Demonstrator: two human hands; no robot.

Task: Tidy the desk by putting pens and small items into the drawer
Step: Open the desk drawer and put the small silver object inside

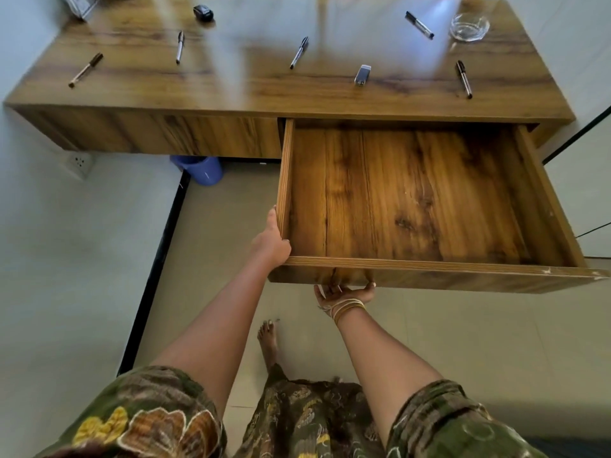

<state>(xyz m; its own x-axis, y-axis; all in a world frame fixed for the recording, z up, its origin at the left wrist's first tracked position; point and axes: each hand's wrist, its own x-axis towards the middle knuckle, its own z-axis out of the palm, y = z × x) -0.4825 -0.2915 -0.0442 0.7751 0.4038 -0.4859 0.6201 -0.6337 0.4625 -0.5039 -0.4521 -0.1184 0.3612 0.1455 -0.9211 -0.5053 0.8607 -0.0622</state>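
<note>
The wooden drawer (429, 263) stands pulled far out from the desk's right half, and nothing lies inside it. My left hand (271, 241) grips its front left corner. My right hand (344, 292) holds the underside of the front panel, palm up, with its fingertips hidden below the wood. On the desk top (251, 84) lie several pens: a brown one (85, 70) at far left, a silver one (179, 47), a dark one (299, 52), one (419, 25) at the back right and one (464, 79) at the right. A small silver item (362, 75) and a black item (203, 13) also rest there.
A glass ashtray (469, 26) sits at the desk's back right corner. A blue bin (203, 170) stands on the floor under the desk, left of the drawer. A wall socket (78, 162) is low on the left. My bare foot (267, 342) is on the tiled floor.
</note>
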